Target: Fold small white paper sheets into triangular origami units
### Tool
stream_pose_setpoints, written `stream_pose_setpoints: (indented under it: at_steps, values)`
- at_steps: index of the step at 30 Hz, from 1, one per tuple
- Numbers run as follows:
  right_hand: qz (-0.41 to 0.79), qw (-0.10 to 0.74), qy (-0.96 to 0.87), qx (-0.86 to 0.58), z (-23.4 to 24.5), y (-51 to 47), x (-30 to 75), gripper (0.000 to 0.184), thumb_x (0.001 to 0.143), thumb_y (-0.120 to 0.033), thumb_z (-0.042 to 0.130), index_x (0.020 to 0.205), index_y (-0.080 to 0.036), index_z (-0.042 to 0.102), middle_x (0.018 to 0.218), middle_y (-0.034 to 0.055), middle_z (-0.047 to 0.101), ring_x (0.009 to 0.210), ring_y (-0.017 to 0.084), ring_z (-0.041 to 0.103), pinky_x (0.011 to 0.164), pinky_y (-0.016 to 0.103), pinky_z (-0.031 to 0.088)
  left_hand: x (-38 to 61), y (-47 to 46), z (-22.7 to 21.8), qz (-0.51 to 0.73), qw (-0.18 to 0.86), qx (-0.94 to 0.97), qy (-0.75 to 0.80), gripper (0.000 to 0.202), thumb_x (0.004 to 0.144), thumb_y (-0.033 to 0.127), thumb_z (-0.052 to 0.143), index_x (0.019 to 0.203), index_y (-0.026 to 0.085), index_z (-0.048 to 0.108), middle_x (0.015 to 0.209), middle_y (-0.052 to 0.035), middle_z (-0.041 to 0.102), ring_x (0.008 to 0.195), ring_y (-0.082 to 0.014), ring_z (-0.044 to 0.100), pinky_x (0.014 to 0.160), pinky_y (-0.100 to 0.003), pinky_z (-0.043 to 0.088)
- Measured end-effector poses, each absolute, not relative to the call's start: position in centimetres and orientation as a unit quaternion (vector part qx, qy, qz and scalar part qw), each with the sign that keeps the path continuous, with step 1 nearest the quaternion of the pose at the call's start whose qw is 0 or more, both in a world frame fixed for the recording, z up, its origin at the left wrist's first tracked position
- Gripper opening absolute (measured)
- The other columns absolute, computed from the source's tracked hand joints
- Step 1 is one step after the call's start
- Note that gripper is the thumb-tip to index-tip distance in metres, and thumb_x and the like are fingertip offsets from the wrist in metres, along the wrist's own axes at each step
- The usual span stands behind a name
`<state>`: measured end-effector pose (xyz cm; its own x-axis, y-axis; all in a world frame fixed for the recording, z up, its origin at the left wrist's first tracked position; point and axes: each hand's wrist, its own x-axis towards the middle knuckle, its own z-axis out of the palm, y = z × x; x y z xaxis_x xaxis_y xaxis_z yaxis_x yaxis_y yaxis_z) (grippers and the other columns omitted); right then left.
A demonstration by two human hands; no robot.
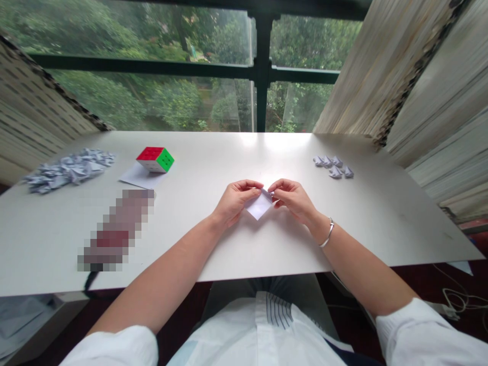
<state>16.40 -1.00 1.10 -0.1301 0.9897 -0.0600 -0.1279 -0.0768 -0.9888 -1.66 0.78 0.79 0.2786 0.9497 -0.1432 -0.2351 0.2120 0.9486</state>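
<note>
A small square of white paper is held just above the white table, one corner pointing toward me. My left hand pinches its upper left edge between thumb and fingers. On the other side, my right hand has its thumb and forefinger closed on the paper's upper right edge, the other fingers curled below. A few small folded paper pieces lie farther off to the right.
A large heap of folded paper pieces lies at the far left. Beside it, a Rubik's cube rests on white paper sheets. Nearer me is a blurred-out oblong object with a black strap. Windows and curtains border the table's back.
</note>
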Motion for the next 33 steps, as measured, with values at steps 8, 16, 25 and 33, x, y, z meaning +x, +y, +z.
stream_pose_setpoints:
  at_steps: [8, 16, 25, 33]
  values:
    - [0.560, 0.487, -0.517, -0.428, 0.7, -0.8, 16.2, 0.012, 0.069, -0.020, 0.066, 0.081, -0.019, 0.066, 0.072, -0.0021, 0.063, 0.061, 0.010, 0.058, 0.052, 0.021, 0.050, -1.3, 0.6, 1.2, 0.459, 0.648, 0.437, 0.422, 0.016, 0.062, 0.018, 0.077, 0.077, 0.017, 0.073, 0.071, -0.0014, 0.070, 0.059, -0.0134, 0.061, 0.058, -0.026, 0.046]
    - [0.556, 0.513, -0.497, -0.425, 1.0, -1.0, 16.2, 0.010, 0.066, -0.021, 0.070, 0.076, -0.017, 0.070, 0.067, -0.0006, 0.064, 0.058, 0.009, 0.056, 0.051, 0.022, 0.048, -1.4, 0.3, 1.3, 0.438, 0.649, 0.466, 0.411, 0.012, 0.066, 0.021, 0.076, 0.077, 0.018, 0.072, 0.071, -0.0008, 0.070, 0.060, -0.0131, 0.061, 0.057, -0.026, 0.044]
    - [0.575, 0.490, -0.499, -0.424, 1.0, -1.0, 16.1, 0.014, 0.065, -0.016, 0.060, 0.071, -0.018, 0.073, 0.068, 0.0002, 0.067, 0.058, 0.010, 0.055, 0.057, 0.024, 0.049, -1.2, 0.2, 1.8, 0.444, 0.646, 0.446, 0.433, 0.014, 0.061, 0.020, 0.074, 0.074, 0.016, 0.070, 0.066, -0.0020, 0.068, 0.056, -0.0141, 0.059, 0.054, -0.027, 0.042]
    - [0.573, 0.488, -0.499, -0.429, 1.1, -1.0, 16.1, 0.015, 0.068, -0.017, 0.058, 0.073, -0.017, 0.072, 0.067, -0.0003, 0.065, 0.057, 0.009, 0.055, 0.056, 0.023, 0.049, -1.3, 0.5, 0.8, 0.463, 0.638, 0.460, 0.408, 0.030, 0.061, 0.033, 0.086, 0.078, 0.016, 0.069, 0.075, -0.0035, 0.071, 0.065, -0.0147, 0.063, 0.062, -0.028, 0.046]
